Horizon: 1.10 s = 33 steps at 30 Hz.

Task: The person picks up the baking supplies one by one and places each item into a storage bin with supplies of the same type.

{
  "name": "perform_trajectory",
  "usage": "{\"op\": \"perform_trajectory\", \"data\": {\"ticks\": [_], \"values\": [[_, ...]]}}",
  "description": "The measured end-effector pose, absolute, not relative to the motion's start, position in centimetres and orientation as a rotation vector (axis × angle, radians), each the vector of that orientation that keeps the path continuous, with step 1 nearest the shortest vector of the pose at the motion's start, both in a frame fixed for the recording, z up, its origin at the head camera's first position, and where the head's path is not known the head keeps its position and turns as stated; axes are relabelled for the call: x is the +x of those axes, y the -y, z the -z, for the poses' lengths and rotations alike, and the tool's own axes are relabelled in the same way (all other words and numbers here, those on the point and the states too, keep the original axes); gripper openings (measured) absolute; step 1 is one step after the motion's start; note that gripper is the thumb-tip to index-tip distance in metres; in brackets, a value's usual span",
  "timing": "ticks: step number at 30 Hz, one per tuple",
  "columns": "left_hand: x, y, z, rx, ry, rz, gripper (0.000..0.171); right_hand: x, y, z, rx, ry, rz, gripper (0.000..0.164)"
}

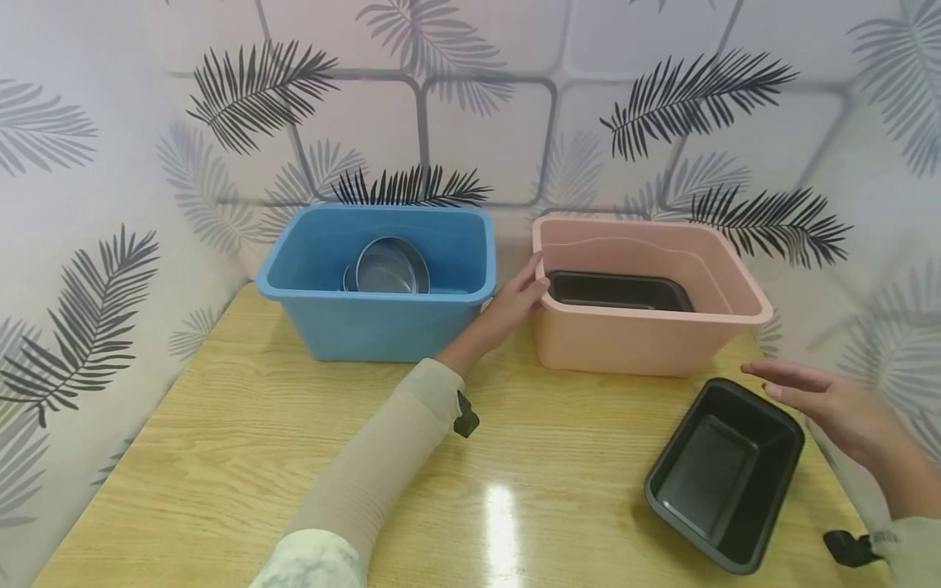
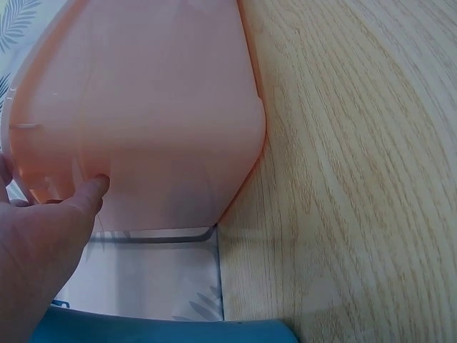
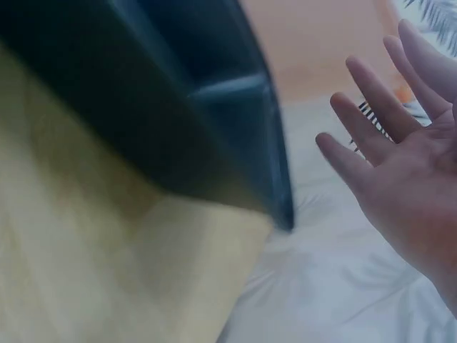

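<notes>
My left hand (image 1: 507,306) grips the left end of a pink plastic bin (image 1: 617,343). In the left wrist view its thumb presses the outer wall under the rim, and the other fingers are partly hidden. A dark baking pan (image 1: 621,292) lies inside that bin. My right hand (image 1: 831,404), fingers extended, hovers beside the far right corner of a black loaf pan (image 1: 709,482) on the table. The right wrist view shows this hand (image 3: 407,150) with spread fingers and nothing held, the pan's wall (image 3: 243,128) to its left.
A blue plastic bin (image 1: 375,327) stands left of the pink one, with round metal tins (image 1: 390,265) inside. Both bins sit along the back of the wooden table (image 1: 220,457), close to the patterned wall (image 1: 485,122). The table's right edge runs just beyond the loaf pan.
</notes>
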<state>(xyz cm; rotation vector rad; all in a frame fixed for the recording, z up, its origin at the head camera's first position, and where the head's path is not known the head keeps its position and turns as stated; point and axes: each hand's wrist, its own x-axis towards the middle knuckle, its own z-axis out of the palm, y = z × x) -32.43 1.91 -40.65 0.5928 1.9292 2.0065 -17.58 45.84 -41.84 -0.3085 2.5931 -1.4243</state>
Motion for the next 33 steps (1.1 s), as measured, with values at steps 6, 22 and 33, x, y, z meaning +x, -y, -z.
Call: {"op": "perform_trajectory", "data": {"ticks": [6,22,33], "values": [[-32.5,-2.0,40.7,0.587,-1.933,-2.006,0.059,-17.8,-47.0,43.8,-0.224,-2.570,1.434,0.051],[-32.4,-2.2,40.7,0.579,-1.938,-2.018,0.062,-19.5,-48.7,46.5,-0.158,-2.409,1.549,0.041],[-32.5,-2.1,40.7,0.591,-1.970,-1.985,0.061,-20.1,-49.1,47.7,-0.105,-2.012,1.807,0.043]]}}
